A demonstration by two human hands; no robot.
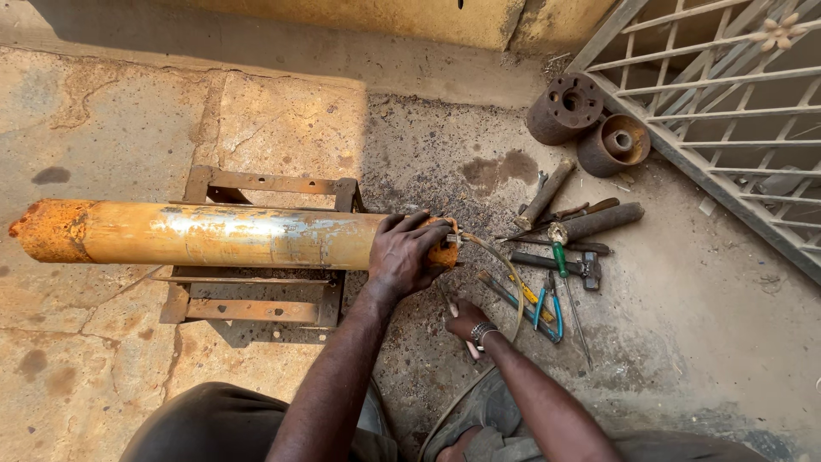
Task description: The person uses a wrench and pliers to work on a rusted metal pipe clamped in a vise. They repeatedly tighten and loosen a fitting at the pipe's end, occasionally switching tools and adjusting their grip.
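While the left hand grips the yellow pipe, its end lies underneath.

A long yellow pipe — rusty at its left end — lies level across a rusty metal stand, centre-left of frame.

Pipe end hidden under left hand, grille cropped (top right)
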